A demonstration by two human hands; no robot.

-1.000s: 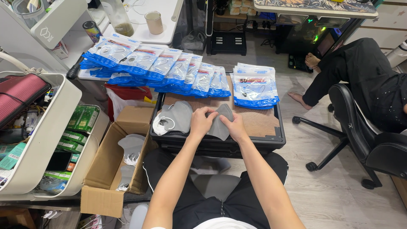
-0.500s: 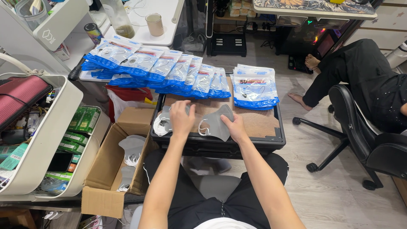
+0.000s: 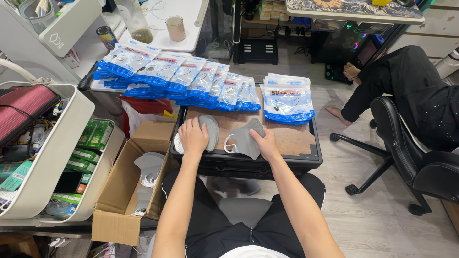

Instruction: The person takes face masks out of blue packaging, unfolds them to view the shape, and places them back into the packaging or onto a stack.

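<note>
The person sits in front of a low black case with a brown board on top (image 3: 296, 138), which serves here as a small counter across the knees. Two grey face masks lie on it side by side, so that each hand can work on its own one.

The left hand (image 3: 192, 137) lies flat on the left grey mask (image 3: 210, 131). Its grip is spread, with the fingers stretched over the mask and pressing it down to the board; nothing is pinched. The right hand (image 3: 266, 144) rests on the lower right edge of the right grey mask (image 3: 245, 138). The fingers look half curled over the fabric, but I cannot tell if the thumb really goes under it. The white ear loop of this mask sticks out at the left side, between the two hands.

Behind the board, a row of blue and white packets (image 3: 191, 79) lies overlapping, within easy reach. A cardboard box (image 3: 124, 191) stands open beside the left knee with more grey masks inside.
</note>
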